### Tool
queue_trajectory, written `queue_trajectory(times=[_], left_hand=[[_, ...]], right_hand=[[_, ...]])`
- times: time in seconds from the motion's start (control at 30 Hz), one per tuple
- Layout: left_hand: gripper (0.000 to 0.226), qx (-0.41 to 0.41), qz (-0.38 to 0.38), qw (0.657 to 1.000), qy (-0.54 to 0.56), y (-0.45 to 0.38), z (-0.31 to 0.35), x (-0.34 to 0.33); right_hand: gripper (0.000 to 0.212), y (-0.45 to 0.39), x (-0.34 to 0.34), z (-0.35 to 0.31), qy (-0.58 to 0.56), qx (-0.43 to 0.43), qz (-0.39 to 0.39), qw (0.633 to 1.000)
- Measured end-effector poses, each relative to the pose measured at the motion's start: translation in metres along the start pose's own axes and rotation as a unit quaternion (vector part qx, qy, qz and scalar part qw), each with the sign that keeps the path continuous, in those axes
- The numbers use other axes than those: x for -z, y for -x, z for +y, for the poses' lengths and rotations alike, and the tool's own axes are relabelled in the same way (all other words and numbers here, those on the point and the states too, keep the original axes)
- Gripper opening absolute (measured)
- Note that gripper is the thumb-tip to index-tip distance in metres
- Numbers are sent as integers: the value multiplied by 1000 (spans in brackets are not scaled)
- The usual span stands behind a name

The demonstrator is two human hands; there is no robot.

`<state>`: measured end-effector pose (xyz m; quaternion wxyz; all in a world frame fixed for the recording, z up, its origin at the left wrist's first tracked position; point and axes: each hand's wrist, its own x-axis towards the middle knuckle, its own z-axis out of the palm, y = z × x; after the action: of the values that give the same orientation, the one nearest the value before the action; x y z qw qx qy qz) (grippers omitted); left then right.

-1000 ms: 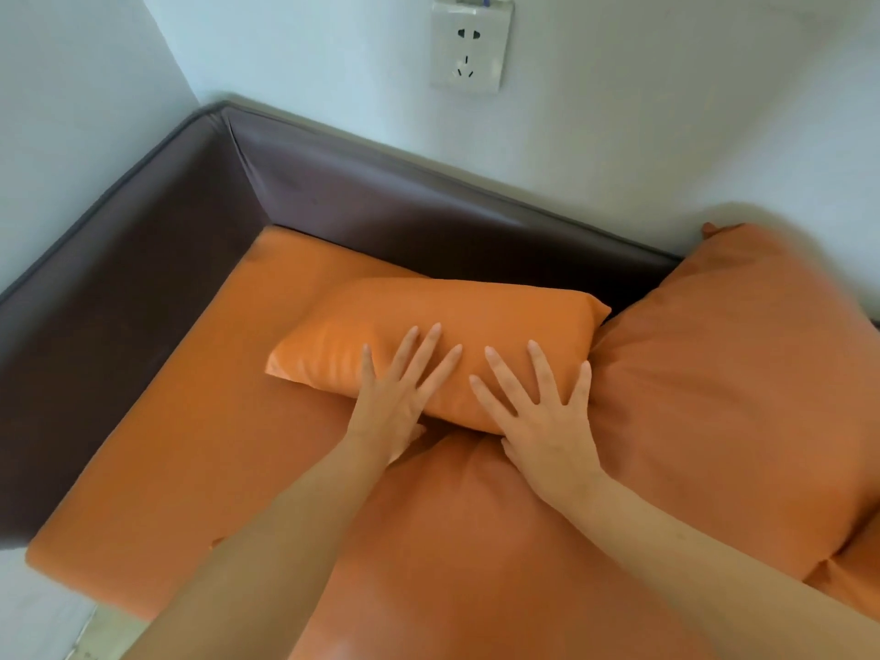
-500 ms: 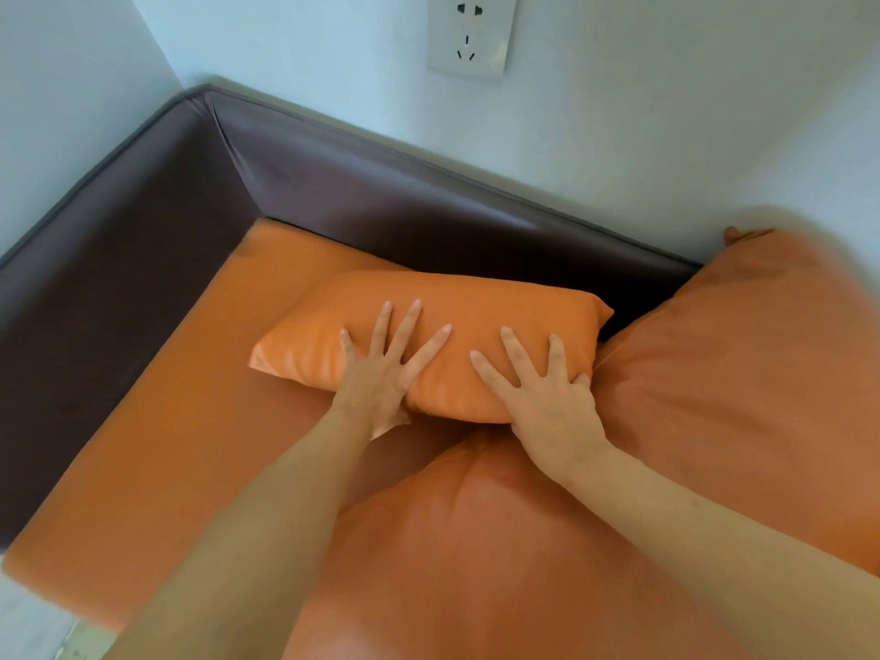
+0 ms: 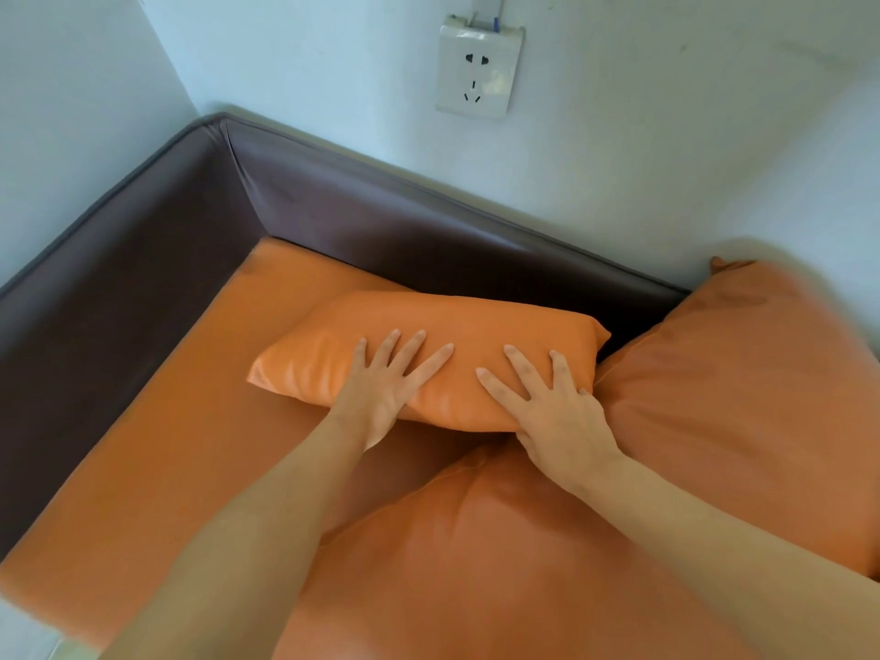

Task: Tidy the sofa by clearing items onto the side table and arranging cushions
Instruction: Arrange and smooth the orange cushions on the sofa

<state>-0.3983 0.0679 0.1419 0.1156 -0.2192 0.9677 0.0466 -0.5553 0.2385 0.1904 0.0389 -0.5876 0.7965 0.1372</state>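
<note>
Lying crosswise to both forearms, the small orange cushion point(image 3: 428, 354) runs its long axis from lower left to upper right across the sofa seat point(image 3: 157, 450), short of the dark brown backrest point(image 3: 405, 231). Both hands rest flat on its near face with fingers spread and straight, neither grip closed around anything: the left hand point(image 3: 388, 388) sits near the cushion's middle, the right hand point(image 3: 547, 402) near its right end, where that end meets the large orange cushion point(image 3: 743, 397). The cushion lies directly under and just beyond the palms, so the likely next push goes straight away from the person, toward the backrest. A second large cushion point(image 3: 476, 564) lies below the right wrist.
</note>
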Motion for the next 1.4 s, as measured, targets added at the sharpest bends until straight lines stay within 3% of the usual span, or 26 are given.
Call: queue_trajectory(times=[0.3,0.5,0.6,0.73,0.83,1.0,1.3,1.4], left_hand=[[84,-14,-17,1000,-13,32,-16,13],[59,-14,-55,998,-21,77,-40,25],[58,-11,-12,1000,-13,100,-53,12],[80,126,-96,986,-52,123,-55,-14],[90,204,-63,976,-41,131,-57,-29],[59,212,-13,977,-16,133,-76,-40],[120,192,-22,981,-20,134,-117,-56],[127,189,-14,981,-41,124,-123,-57]], right_hand=[[74,3,18,12,-68,81,-23,994],[78,-20,19,4,-141,155,-57,976],[80,-31,10,-16,-142,174,-86,971],[67,-36,-8,-50,-103,190,-77,973],[63,-40,-15,-79,-110,193,-83,971],[81,-53,-24,-113,-91,170,-63,979],[105,-79,-38,-145,-97,141,-31,985],[109,-93,-43,-145,-91,133,-20,987]])
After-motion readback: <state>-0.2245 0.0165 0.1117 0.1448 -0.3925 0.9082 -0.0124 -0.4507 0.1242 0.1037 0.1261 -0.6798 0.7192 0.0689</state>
